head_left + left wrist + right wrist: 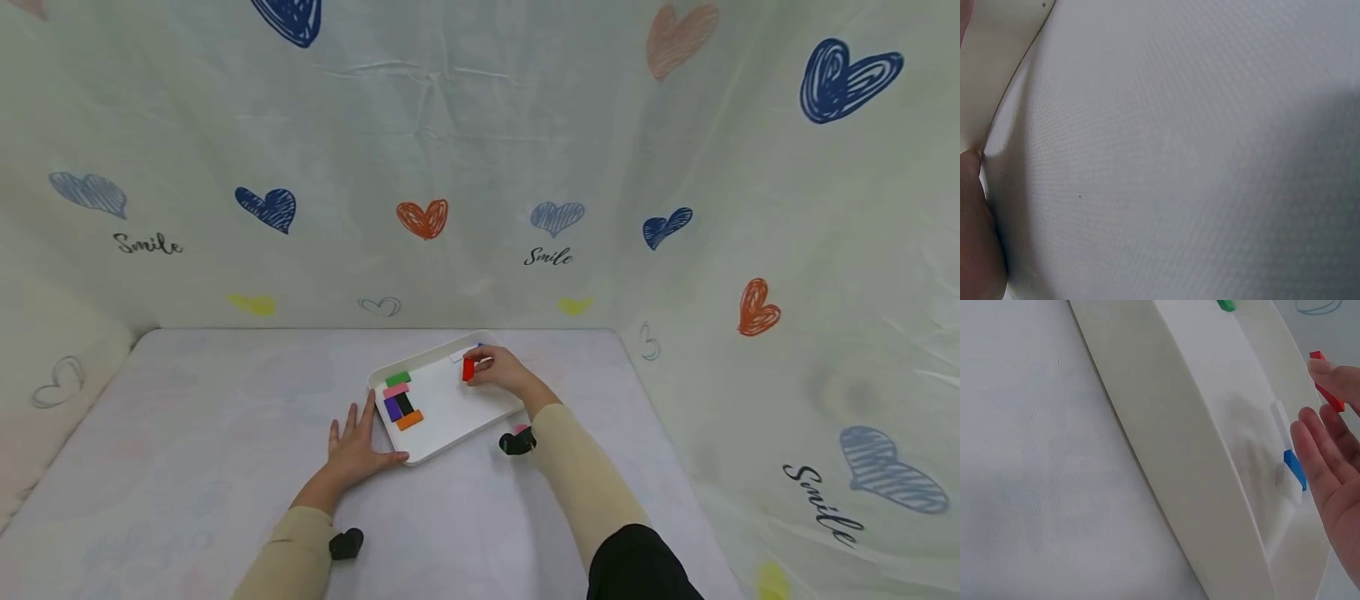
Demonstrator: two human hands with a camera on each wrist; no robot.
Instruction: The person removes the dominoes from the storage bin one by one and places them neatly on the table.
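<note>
A red block (pixel 468 369) is pinched between the thumb and fingers of my right hand (pixel 501 371), held above the far right part of a white tray (pixel 442 412). In the right wrist view, a blue block (pixel 1295 469) and a white block (pixel 1282 422) lie in the tray below that hand. My left hand (pixel 351 457) has its fingers spread along the tray's left side, the thumb at the near left corner. Grouped at the tray's left are green (pixel 397 378), pink (pixel 396 390), black (pixel 404 404), purple (pixel 392 408) and orange (pixel 409 420) blocks.
The tray sits tilted on a white-covered table (pixel 225 433), its far corner close to the back edge. Behind and to the right hangs a pale curtain (pixel 480 167) printed with hearts. A small dark heart-shaped piece (pixel 347 544) is at the left wrist, another (pixel 517 442) at the right.
</note>
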